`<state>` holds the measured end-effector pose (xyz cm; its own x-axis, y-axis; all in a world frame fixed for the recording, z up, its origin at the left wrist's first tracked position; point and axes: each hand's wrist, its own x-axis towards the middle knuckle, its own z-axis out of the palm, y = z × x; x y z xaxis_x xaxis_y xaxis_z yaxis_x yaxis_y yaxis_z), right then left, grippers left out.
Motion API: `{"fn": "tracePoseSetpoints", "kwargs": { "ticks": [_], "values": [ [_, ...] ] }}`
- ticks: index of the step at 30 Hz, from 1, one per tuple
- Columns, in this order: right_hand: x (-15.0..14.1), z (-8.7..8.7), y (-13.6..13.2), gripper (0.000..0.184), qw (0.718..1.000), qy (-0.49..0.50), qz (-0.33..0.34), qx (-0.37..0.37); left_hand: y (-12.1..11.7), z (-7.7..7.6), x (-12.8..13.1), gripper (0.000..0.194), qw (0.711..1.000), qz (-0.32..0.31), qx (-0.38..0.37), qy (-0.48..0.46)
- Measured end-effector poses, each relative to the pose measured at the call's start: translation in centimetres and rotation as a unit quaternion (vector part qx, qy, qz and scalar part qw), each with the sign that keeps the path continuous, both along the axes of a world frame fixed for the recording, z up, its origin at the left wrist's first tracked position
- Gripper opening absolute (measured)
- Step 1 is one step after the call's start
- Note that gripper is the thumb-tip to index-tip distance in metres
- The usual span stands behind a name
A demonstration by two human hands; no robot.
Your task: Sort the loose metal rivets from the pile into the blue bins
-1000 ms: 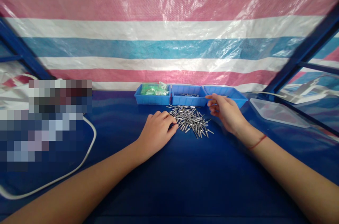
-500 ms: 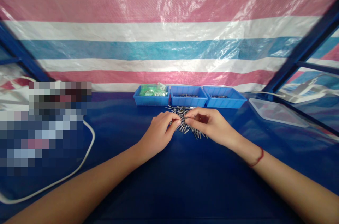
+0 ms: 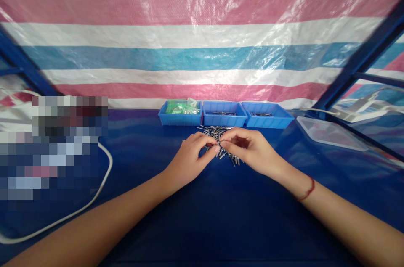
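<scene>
A loose pile of thin, short metal rods (image 3: 232,159) lies on the dark blue table, partly covered by my fingers. Over it, my left hand (image 3: 193,155) pinches thumb and forefinger together from the left. My right hand (image 3: 250,148) pinches from the other side, its fingertips nearly touching the left ones. Whatever sits between the fingertips is too small to make out; both pinches meet right above the rods. A dark red cord circles my right wrist.
Behind the pile stand three blue bins: the left bin (image 3: 180,120) holds green and clear plastic packets, the middle bin (image 3: 224,121) and right bin (image 3: 269,122) hold metal rods. A clear plastic lid (image 3: 331,134) lies at right. A white cable (image 3: 105,174) curves at left.
My left hand's thumb and fingertips have shifted slightly right, closer to my right fingertips. My right hand stays almost in place.
</scene>
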<state>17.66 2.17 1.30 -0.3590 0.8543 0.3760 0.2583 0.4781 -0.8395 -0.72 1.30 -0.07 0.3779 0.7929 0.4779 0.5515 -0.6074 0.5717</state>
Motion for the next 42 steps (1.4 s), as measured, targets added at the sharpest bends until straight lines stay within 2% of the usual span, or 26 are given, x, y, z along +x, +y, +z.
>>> {"fn": "tracePoseSetpoints", "kwargs": {
  "ticks": [4, 7, 11, 13, 15, 17, 20, 24, 26, 29, 31, 33, 38, 42],
  "values": [
    [0.0, -0.1, 0.1, 0.014, 0.999, -0.027, -0.02, 0.019, 0.0, 0.1, -0.1, 0.004, 1.0, 0.007, 0.014, -0.027],
    [0.2, -0.2, 0.3, 0.013, 0.995, -0.066, -0.03, 0.066, -0.1, 0.2, -0.1, 0.001, 0.999, 0.019, 0.031, -0.041],
    [0.4, -0.2, 0.3, 0.013, 0.984, -0.128, -0.003, 0.126, -0.1, 0.1, -0.1, 0.001, 0.997, 0.015, 0.055, -0.05],
    [0.3, -0.2, 0.2, 0.015, 0.98, -0.15, 0.017, 0.132, -0.1, 0.1, -0.1, 0.003, 0.996, 0.014, 0.062, -0.055],
    [0.1, -0.3, 0.2, 0.018, 0.985, -0.137, 0.025, 0.106, 0.0, -0.1, -0.1, 0.009, 0.997, 0.019, 0.06, -0.053],
    [0.1, -0.4, 0.4, 0.021, 0.995, -0.086, 0.01, 0.046, 0.0, -0.2, -0.1, 0.02, 0.998, 0.027, 0.05, -0.034],
    [0.6, -0.3, 1.4, 0.024, 0.993, 0.043, -0.085, -0.071, 0.0, -0.3, -0.2, 0.028, 0.998, 0.035, 0.034, 0.031],
    [2.6, 0.2, 3.4, 0.02, 0.935, 0.21, -0.24, -0.154, -0.1, -0.2, -0.4, 0.021, 0.989, 0.03, 0.043, 0.14],
    [3.8, 0.6, 4.2, 0.013, 0.912, 0.242, -0.285, -0.17, -0.1, -0.2, -0.4, 0.019, 0.983, 0.029, 0.054, 0.172],
    [5.0, 0.9, 4.8, 0.011, 0.892, 0.252, -0.314, -0.207, -0.2, -0.1, -0.4, 0.018, 0.977, 0.046, 0.06, 0.197],
    [5.0, 1.1, 4.8, 0.014, 0.885, 0.256, -0.315, -0.229, -0.2, -0.1, -0.4, 0.02, 0.973, 0.062, 0.056, 0.214],
    [4.6, 1.1, 4.5, 0.015, 0.89, 0.255, -0.295, -0.236, -0.2, -0.1, -0.4, 0.022, 0.97, 0.07, 0.047, 0.23],
    [2.9, 0.7, 3.2, 0.021, 0.923, 0.224, -0.214, -0.229, -0.3, 0.0, -0.4, 0.023, 0.967, 0.067, 0.021, 0.243],
    [1.9, 0.3, 2.5, 0.028, 0.953, 0.166, -0.159, -0.197, -0.3, 0.1, -0.3, 0.02, 0.965, 0.092, 0.007, 0.247]
  ]
}}
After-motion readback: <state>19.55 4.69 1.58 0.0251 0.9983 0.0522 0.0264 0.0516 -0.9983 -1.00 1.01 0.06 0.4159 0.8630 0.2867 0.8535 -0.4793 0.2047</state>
